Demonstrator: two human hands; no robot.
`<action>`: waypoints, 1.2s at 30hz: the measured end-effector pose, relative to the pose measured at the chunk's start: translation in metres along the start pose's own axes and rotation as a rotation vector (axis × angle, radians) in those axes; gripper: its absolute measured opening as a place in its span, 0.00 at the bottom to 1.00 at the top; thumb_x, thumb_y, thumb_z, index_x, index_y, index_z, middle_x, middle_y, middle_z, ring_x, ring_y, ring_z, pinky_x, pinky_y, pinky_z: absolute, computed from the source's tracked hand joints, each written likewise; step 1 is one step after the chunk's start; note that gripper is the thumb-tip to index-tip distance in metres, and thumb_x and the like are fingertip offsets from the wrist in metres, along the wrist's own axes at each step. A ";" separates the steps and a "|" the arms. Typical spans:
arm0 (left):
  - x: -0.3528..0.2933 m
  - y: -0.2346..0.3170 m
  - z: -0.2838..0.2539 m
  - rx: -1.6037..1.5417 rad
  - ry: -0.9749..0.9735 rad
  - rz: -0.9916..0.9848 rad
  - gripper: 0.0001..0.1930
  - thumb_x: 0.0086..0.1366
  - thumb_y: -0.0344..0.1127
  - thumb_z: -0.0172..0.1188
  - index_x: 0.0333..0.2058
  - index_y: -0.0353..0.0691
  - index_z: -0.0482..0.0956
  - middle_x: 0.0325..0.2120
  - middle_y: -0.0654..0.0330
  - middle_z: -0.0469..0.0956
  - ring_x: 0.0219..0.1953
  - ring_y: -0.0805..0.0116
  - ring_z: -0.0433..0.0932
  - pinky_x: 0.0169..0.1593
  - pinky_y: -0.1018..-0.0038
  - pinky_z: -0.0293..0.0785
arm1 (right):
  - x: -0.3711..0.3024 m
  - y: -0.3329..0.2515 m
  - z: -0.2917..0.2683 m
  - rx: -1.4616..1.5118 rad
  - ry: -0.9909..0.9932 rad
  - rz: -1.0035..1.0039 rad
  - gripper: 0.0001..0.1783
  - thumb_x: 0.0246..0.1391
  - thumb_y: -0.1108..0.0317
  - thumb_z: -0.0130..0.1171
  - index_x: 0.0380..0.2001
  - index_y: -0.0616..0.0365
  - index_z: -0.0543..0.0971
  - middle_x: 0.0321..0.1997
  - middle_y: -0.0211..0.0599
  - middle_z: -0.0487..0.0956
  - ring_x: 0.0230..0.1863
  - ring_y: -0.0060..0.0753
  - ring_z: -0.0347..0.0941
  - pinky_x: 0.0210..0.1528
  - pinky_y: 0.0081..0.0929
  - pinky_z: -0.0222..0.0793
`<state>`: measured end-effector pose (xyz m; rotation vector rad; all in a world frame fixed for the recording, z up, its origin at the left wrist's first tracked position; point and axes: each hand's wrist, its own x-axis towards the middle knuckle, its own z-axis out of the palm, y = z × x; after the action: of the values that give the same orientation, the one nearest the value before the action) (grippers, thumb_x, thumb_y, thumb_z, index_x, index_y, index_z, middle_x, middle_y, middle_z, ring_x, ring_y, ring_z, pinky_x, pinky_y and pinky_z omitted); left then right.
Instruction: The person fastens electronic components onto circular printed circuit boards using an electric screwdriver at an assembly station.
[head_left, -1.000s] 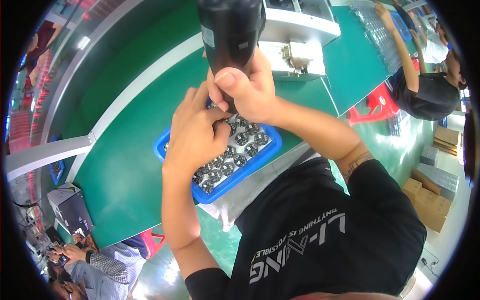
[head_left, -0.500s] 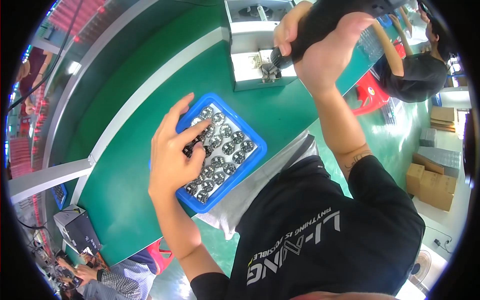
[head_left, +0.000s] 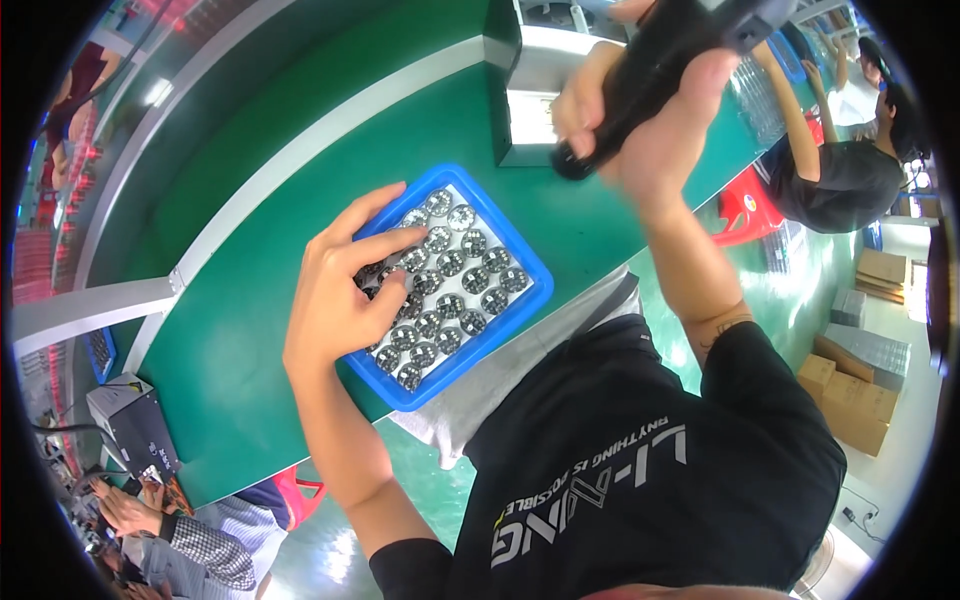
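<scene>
My left hand point(head_left: 345, 270) is spread over the left side of a blue tray point(head_left: 530, 310). Its thumb and index finger are apart, the index fingertip at one of the round faceted black-and-silver parts point(head_left: 451, 263); nothing shows held between them. Several such parts lie in loose rows on the tray's white lining. At the upper right, my right hand point(head_left: 660, 140) is wrapped round a thick black cylindrical hand tool point(head_left: 640, 90). The tool's rounded narrow end points down and left, in front of the lit machine box. Slight blur covers the right hand.
A machine housing with a lit white recess point(head_left: 532, 115) stands on the green table point(head_left: 240, 390) beyond the tray. A grey metal frame point(head_left: 90, 292) crosses at left. A dark box point(head_left: 135, 430) stands at the table's left end. Co-workers sit at both sides, near a red stool point(head_left: 750, 205).
The view has shifted, so tray and machine appear further right. My right hand has brought the tool's narrow end lower, nearer the recess's front edge. The left hand stays over the tray.
</scene>
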<state>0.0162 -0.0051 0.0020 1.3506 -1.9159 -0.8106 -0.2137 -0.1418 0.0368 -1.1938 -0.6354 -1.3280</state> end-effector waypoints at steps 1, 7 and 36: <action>-0.004 -0.004 0.000 -0.024 -0.008 -0.016 0.20 0.45 0.24 0.58 0.40 0.38 0.87 0.55 0.47 0.76 0.51 0.48 0.80 0.49 0.63 0.78 | -0.008 0.005 0.037 -0.286 0.347 0.216 0.43 0.60 0.24 0.35 0.50 0.57 0.62 0.11 0.36 0.66 0.09 0.28 0.61 0.16 0.24 0.62; 0.002 0.005 0.005 0.157 -0.029 0.045 0.20 0.41 0.29 0.61 0.37 0.40 0.88 0.57 0.49 0.73 0.53 0.49 0.76 0.53 0.61 0.75 | -0.028 0.035 0.057 -0.664 0.433 0.537 0.51 0.50 0.16 0.39 0.56 0.53 0.59 0.16 0.36 0.69 0.13 0.30 0.65 0.22 0.27 0.65; -0.006 0.000 0.011 0.199 0.021 0.059 0.16 0.40 0.31 0.59 0.31 0.38 0.88 0.50 0.53 0.74 0.43 0.53 0.73 0.50 0.62 0.72 | -0.045 0.072 0.065 -0.545 0.347 0.559 0.40 0.59 0.35 0.55 0.50 0.65 0.63 0.19 0.38 0.73 0.15 0.25 0.66 0.18 0.20 0.63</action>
<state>0.0096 0.0016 -0.0055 1.4052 -2.0532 -0.5865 -0.1373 -0.0777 -0.0026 -1.3879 0.3239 -1.2015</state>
